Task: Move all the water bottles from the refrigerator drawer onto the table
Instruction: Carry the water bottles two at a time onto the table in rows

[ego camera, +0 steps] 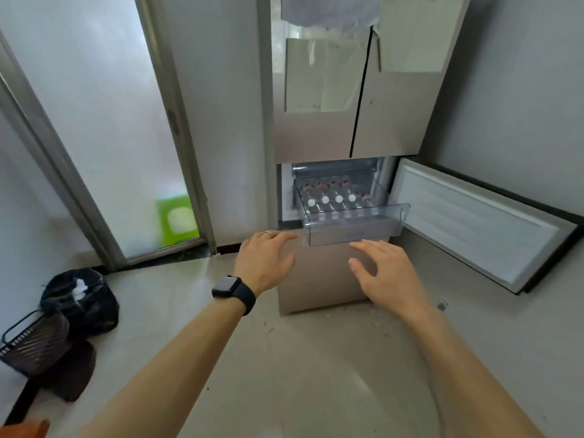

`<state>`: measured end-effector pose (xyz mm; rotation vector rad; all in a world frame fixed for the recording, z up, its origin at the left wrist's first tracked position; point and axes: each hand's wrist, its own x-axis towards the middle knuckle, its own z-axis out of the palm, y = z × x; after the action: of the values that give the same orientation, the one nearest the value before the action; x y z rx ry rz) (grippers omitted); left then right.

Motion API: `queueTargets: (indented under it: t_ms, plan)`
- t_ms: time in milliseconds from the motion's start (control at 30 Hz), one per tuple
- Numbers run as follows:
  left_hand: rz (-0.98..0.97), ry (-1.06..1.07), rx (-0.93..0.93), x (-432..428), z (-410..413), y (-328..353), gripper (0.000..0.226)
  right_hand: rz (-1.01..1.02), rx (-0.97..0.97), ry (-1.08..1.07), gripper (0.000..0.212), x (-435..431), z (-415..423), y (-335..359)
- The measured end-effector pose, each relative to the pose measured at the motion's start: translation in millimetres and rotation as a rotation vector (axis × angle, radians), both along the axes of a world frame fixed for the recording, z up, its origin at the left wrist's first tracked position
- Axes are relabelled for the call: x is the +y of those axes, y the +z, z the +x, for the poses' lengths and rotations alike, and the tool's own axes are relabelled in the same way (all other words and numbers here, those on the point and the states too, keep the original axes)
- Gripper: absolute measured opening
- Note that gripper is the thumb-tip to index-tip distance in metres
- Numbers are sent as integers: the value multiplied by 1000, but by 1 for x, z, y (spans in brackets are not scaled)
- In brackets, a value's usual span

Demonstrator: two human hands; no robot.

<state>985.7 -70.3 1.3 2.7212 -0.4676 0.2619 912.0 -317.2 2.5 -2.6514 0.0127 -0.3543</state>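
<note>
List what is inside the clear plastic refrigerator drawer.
Upright clear plastic water bottles: four white caps show in front, more bottles behind. The rearmost hide under the clear shelf above, so no full count.

Home kitchen corner: refrigerator (357,90), tiled floor (284,374), frosted sliding door (104,121).

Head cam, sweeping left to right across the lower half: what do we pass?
black bag → green object behind the glass → left hand → water bottles → open fridge door

blk bag (80,298) on floor (300,374), left | dark basket (34,343) beside it | green obj (177,218) behind frosted door (104,105)
</note>
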Motion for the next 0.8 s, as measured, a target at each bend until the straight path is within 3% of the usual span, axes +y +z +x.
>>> queueTargets:
  t_ms: [233, 500, 667, 800]
  plan:
    - [14, -100, 19, -80, 122, 3, 45, 19, 23, -95, 44, -75, 97, 6]
    - [7, -104, 82, -167, 251, -26, 43, 62, 105, -59, 45, -156, 234, -25]
    - [-51, -30, 261, -219, 325, -54, 45, 126, 188, 22, 45, -207, 327, -48]
    - [-244, 57, 487, -255, 373, -72, 45, 83, 282, 115, 48, -235, 393, -73]
